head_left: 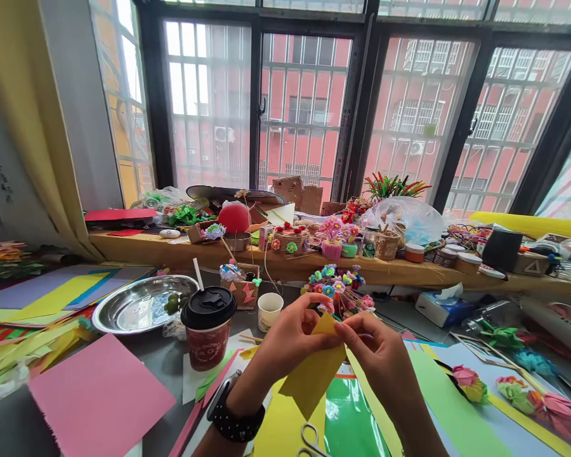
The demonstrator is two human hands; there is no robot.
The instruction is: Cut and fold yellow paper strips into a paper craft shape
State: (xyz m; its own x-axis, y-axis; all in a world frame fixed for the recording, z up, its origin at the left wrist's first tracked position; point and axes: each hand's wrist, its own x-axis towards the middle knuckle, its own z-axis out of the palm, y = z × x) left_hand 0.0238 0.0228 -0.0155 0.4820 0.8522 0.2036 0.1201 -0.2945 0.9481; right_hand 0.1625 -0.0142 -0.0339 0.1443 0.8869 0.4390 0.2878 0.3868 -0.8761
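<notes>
A folded piece of yellow paper [316,377] is held up over the desk, its lower end hanging in points. My left hand [297,336] pinches it near the top between thumb and fingers. On the other side, my right hand [374,346] grips its upper right edge with thumb and fingertips. Just below the hanging paper lie scissors [310,438], their handle loops showing at the bottom edge. Under both hands are a yellow sheet [271,425] and a glossy green sheet [352,412].
Left of my hands stand a lidded coffee cup [209,330] with a straw and a small paper cup [269,311]. A metal tray [118,308] and a pink sheet [102,393] lie farther left. Paper flowers [471,384] rest at right. Crafts crowd the wooden sill [171,254].
</notes>
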